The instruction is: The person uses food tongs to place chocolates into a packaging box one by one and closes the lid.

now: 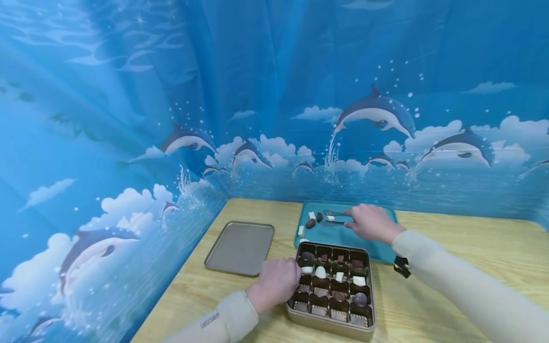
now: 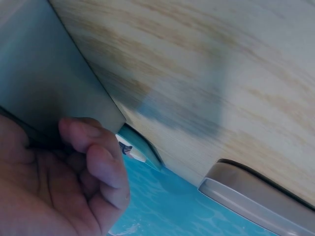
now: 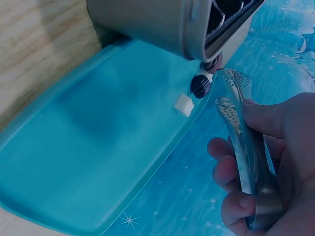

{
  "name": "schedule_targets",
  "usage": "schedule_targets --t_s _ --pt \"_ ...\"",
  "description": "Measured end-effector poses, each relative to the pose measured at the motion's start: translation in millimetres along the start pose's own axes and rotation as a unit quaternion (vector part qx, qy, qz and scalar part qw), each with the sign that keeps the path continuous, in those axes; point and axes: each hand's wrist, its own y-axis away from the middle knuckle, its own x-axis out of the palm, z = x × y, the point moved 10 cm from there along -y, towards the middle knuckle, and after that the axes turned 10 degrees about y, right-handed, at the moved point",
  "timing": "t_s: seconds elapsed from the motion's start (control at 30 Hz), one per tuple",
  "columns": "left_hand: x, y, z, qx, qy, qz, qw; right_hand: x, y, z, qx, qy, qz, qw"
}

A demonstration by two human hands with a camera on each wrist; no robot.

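My right hand [image 1: 372,223] grips metal tongs [image 3: 253,152] with perforated tips, over the teal tray [image 1: 360,240]. The tips stand apart, near a white chocolate [image 1: 330,218]. Dark chocolates [image 1: 310,223] and other white pieces lie close by on the tray's left part. At the left rim of a bronze metal box [image 1: 330,327], my left hand [image 1: 278,280] holds the edge with curled fingers. The box's brown divided insert bears dark, white and purple chocolates [image 1: 360,299] in several cells; its front row shows bare cell bottoms.
A flat bronze lid [image 1: 240,247] lies on the wooden table [image 1: 195,281] left of the box. Behind the table hangs a blue dolphin-print curtain [image 1: 274,85]. The box stands right against the tray's near side.
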Motion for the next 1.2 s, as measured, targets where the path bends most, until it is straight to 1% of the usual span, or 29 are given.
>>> schedule_targets --t_s 0.23,0.3,0.5,0.6,0.73,0.9,1.03,1.2 --pt "-0.5 0.3 1.6 -0.001 0.003 -0.002 1.0000 9 -14.4 -8 0.012 0.005 0.007 0.9999" --pt "-2.2 0.8 1.8 -0.004 0.007 -0.002 1.0000 12 -18.5 -9 0.013 0.010 0.016 0.9997" --pt "-2.8 1.3 0.5 -0.002 0.002 -0.001 1.0000 17 -28.2 -8 0.008 0.016 0.038 0.9991" --pt "-2.0 0.7 0.3 -0.001 0.000 -0.001 1.0000 21 -33.6 -7 0.013 0.021 0.047 0.9986" --pt "-0.5 0.1 1.3 -0.008 0.007 0.001 0.9999 24 -40.6 -5 0.014 0.031 0.055 0.9979" --pt "-0.5 0.3 1.0 -0.011 0.009 0.003 0.9999 25 -46.4 -1 0.010 0.032 0.057 0.9978" --pt "-1.0 1.1 0.4 -0.013 0.008 0.005 0.9999 25 -47.3 0 0.007 0.025 0.054 0.9982" --pt "-1.8 1.5 2.7 -0.019 0.016 -0.006 0.9997 26 -47.9 2 0.001 0.024 0.047 0.9986"
